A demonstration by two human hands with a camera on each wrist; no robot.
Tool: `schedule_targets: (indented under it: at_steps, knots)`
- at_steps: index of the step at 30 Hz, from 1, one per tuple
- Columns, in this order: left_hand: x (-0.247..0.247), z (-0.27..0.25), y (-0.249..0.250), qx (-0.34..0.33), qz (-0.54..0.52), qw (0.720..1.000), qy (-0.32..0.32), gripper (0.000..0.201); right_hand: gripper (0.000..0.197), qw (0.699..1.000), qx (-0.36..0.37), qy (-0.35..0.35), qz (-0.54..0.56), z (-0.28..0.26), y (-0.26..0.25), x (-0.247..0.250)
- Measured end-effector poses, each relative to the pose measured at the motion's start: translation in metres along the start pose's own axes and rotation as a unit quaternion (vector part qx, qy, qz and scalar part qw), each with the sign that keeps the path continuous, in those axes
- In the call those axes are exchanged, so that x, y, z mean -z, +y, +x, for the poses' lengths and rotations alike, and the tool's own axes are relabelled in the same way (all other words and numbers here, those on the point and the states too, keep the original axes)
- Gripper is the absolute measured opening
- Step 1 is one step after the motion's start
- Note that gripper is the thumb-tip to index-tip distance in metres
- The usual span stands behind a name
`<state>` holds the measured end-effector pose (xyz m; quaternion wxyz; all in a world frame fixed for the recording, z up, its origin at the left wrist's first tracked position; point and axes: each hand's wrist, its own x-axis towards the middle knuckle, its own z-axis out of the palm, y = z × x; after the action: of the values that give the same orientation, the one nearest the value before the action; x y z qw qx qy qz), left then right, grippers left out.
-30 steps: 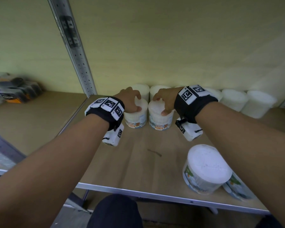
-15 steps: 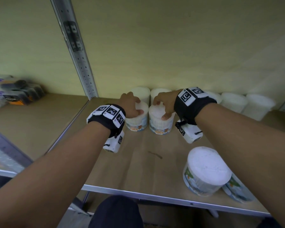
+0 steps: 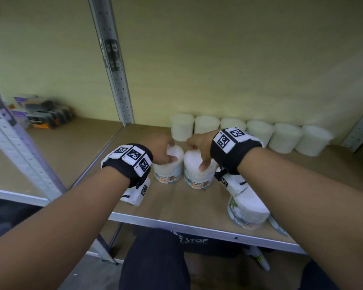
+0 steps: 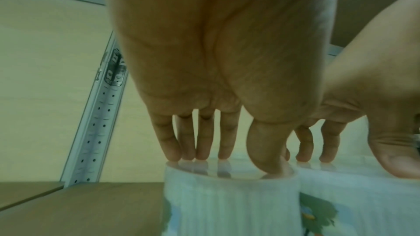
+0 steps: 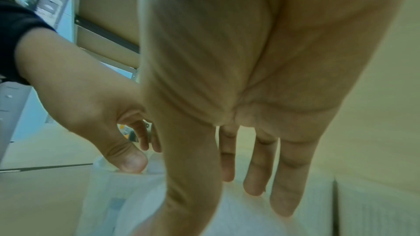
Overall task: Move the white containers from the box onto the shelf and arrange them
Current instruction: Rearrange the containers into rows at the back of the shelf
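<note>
Two white cotton-bud containers stand side by side on the wooden shelf (image 3: 176,204). My left hand (image 3: 170,150) (image 4: 227,162) grips the left container (image 3: 168,172) (image 4: 227,204) from above, with its fingertips on the far rim of the lid and its thumb on the near side. My right hand (image 3: 197,156) (image 5: 232,209) holds the right container (image 3: 197,176) (image 5: 250,222) the same way. Just behind them, a row of several white containers (image 3: 260,132) lines the back wall. Another container (image 3: 247,210) stands near the front right, partly under my right forearm.
A metal upright (image 3: 115,80) stands at the shelf's back left. Beyond it, dark packs (image 3: 40,114) lie on the neighbouring shelf. A metal strip (image 3: 176,223) edges the front of the shelf. Bare board lies in front of the two held containers.
Both hands stay on top of the same two containers. The head view has shifted, and more of the back row now shows to the right.
</note>
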<state>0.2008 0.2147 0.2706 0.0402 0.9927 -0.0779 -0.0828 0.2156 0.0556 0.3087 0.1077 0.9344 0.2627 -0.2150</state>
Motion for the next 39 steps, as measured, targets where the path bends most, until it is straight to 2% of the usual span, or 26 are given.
schedule_targets:
  at_steps: [9,17,33,37,39]
  knots:
    - [-0.006,-0.056,0.005,-0.009,-0.014,1.0,-0.005,0.059,0.074,1.0,0.015,-0.013,0.012,-0.046,-0.024,-0.016]
    - [-0.012,-0.084,0.019,-0.018,-0.036,0.999,0.007,0.058,0.071,0.999,0.033,-0.018,0.022,-0.073,-0.022,-0.03]
    - [-0.012,-0.088,0.035,-0.026,-0.042,0.999,0.01,0.055,0.073,0.997,0.032,-0.018,0.064,-0.087,-0.008,-0.038]
    - [-0.003,-0.084,0.037,-0.039,-0.067,0.997,0.002,0.047,0.076,0.997,0.038,-0.015,0.072,-0.086,-0.004,-0.037]
    - [0.003,-0.08,0.042,-0.047,-0.088,0.995,0.01,0.042,0.074,0.993,0.039,0.003,0.115,-0.088,0.004,-0.034]
